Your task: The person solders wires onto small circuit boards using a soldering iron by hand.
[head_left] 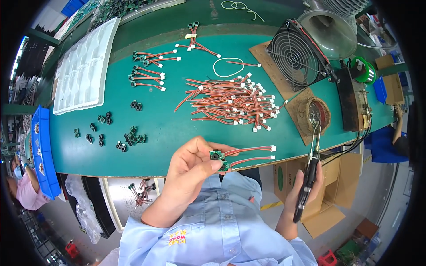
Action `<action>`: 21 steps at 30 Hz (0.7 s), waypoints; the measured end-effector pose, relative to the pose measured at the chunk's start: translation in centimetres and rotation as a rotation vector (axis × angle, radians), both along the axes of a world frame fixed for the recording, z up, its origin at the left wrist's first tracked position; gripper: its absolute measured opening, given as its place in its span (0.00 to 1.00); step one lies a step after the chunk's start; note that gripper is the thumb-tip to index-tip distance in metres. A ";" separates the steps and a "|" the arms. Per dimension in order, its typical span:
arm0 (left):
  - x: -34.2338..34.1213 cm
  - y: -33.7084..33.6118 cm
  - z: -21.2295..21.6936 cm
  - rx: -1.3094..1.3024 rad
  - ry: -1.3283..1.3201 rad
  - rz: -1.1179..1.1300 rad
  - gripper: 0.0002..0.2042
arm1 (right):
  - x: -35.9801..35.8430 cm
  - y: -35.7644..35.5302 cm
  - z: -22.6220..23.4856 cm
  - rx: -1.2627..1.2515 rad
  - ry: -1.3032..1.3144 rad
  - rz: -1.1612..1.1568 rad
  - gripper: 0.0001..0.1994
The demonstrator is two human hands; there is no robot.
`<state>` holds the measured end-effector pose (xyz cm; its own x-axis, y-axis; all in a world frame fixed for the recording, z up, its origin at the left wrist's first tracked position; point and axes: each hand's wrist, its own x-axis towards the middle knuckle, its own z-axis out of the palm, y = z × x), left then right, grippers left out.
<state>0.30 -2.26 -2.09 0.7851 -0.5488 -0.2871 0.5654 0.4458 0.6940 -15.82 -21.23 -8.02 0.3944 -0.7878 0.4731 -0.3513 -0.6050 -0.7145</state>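
Near the table's front edge, my left hand (188,166) pinches small green circuit boards (216,155) between thumb and fingers. Each carries a black round part, and red-and-black wire leads (250,150) run from them to white plugs on the right. In my right hand (306,184), fingers wrapped round its black handle, is a soldering iron (309,181). Its slim metal end reaches into a round brown cup (326,116) on a wooden board. Beyond my left hand lies a pile of loose wire leads (230,104) with white plugs.
Several small boards (133,136) lie at left on the green table (164,115); wired boards (148,77) lie farther back. A white tray (84,71) and blue bin (42,150) stand left. A black fan (295,55), metal funnel (330,33) and solder reel (364,71) stand right.
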 end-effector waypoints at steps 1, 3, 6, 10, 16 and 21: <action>0.0 0.0 -0.2 0.024 -0.043 0.004 0.10 | -0.2 0.1 0.3 -0.007 -0.047 0.067 0.24; -0.1 0.1 -0.3 0.072 -0.131 0.012 0.10 | -0.3 0.3 1.2 -0.022 -0.141 0.200 0.23; -0.3 -0.1 0.0 0.077 -0.185 0.031 0.10 | 0.9 0.1 4.6 -0.063 -0.171 0.676 0.19; -0.5 -0.1 0.0 0.089 -0.239 0.051 0.10 | 2.0 1.2 5.7 0.007 -0.068 0.945 0.16; -0.5 0.0 0.1 0.084 -0.232 0.042 0.09 | 2.6 1.6 6.0 0.033 0.015 0.978 0.15; -0.5 0.1 0.1 0.071 -0.233 0.041 0.09 | 2.6 1.7 6.0 0.036 0.012 0.976 0.15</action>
